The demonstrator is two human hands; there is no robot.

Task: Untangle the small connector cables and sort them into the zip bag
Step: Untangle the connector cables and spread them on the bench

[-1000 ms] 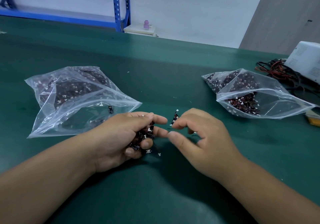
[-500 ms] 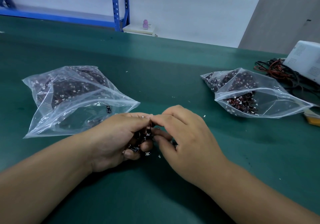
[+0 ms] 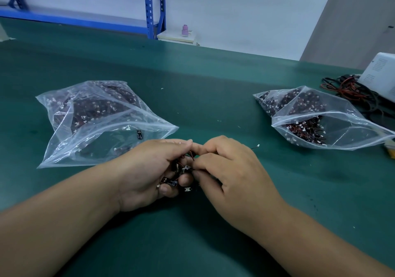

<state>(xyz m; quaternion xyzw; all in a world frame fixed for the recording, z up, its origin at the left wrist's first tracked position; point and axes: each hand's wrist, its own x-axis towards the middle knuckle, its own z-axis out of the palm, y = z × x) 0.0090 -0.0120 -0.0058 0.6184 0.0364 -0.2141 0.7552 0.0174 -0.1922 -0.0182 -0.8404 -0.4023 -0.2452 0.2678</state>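
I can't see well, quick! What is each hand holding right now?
Left hand: curled round a clump of connector cables.
Right hand: pinching one cable at that clump.

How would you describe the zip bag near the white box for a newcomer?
On the green table, look far right to the white box and loose wires. The clear bag lies left of them. Unlike the other bag, beside the left hand, it has no hand near it.
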